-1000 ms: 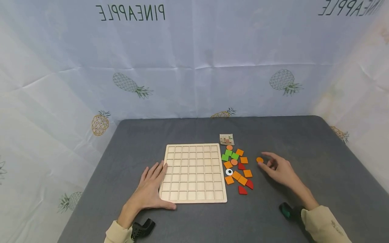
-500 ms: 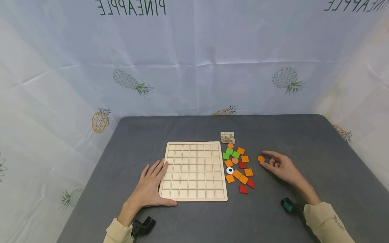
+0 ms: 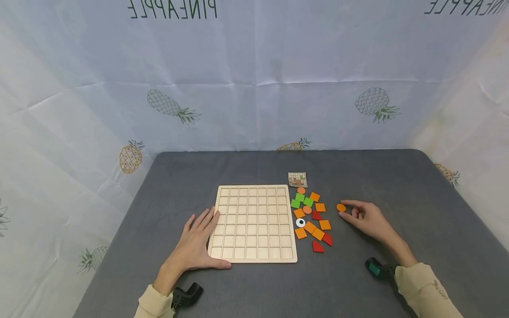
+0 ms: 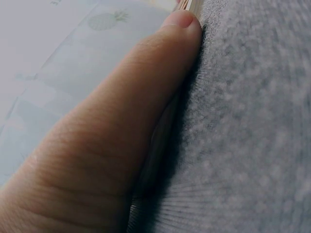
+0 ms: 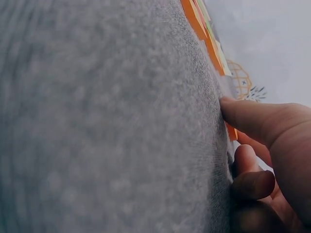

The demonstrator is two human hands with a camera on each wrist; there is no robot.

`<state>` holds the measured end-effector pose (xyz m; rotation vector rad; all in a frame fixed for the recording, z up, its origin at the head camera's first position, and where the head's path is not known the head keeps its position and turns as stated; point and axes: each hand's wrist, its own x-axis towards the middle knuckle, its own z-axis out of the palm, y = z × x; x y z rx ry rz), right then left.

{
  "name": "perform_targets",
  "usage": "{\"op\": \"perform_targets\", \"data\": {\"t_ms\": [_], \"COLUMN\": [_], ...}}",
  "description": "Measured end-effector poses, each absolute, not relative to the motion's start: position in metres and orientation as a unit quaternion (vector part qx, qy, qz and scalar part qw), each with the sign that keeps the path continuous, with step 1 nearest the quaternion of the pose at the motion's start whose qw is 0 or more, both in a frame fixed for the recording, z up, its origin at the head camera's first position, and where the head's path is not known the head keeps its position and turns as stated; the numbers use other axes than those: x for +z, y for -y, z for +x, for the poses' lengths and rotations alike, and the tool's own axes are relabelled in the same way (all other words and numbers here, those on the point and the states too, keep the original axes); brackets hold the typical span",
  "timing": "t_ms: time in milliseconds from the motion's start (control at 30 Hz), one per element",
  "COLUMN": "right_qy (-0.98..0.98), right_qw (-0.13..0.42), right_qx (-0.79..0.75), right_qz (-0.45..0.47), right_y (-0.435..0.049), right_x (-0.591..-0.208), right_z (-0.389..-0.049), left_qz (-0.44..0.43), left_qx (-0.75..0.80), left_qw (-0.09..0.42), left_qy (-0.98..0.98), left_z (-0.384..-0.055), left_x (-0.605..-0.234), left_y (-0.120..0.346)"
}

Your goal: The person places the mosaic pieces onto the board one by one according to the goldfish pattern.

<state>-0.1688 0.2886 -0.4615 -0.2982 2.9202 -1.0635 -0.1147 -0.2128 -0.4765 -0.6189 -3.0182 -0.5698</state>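
Observation:
A square wooden grid board [image 3: 254,260] lies flat on the table. My left hand [image 3: 195,247] rests at its left side with fingers spread: fingertips touch the left edge, and the thumb lies along the near left corner, as the left wrist view also shows. Off to the right, my right hand [image 3: 367,221] pinches an orange disc [image 3: 340,207] between thumb and index finger, down at the table surface. In the right wrist view the thumb [image 5: 252,114] touches the cloth, with an orange edge [image 5: 232,132] just behind it; the other fingers are curled in.
Between board and right hand lie several orange squares [image 3: 324,225], green squares [image 3: 295,203], red quarter-round pieces [image 3: 317,247], orange-pink discs [image 3: 307,210] and a white eye-like ring [image 3: 300,222]. A small printed grid card [image 3: 297,179] sits behind them. A patterned curtain [image 3: 254,115] hangs at the back.
My right index fingertip has come down against the orange disc, narrowing the gap to the thumb. The left hand and board stay put; the head view shifted slightly.

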Motion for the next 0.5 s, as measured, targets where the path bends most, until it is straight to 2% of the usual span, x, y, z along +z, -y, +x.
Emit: {"op": "perform_targets", "data": {"t_ms": [500], "right_qy": [-0.946], "right_qw": [-0.037], "right_qx": [-0.301], "right_qz": [-0.111], "right_y": [-0.2792], "right_x": [-0.4582], "right_z": [-0.1676], "left_qz": [-0.200], "left_qx": [-0.178], "left_qw": [0.010], "left_qy": [0.964], "left_z": [-0.1151], "left_x": [-0.4763], "left_y": [0.2125]}}
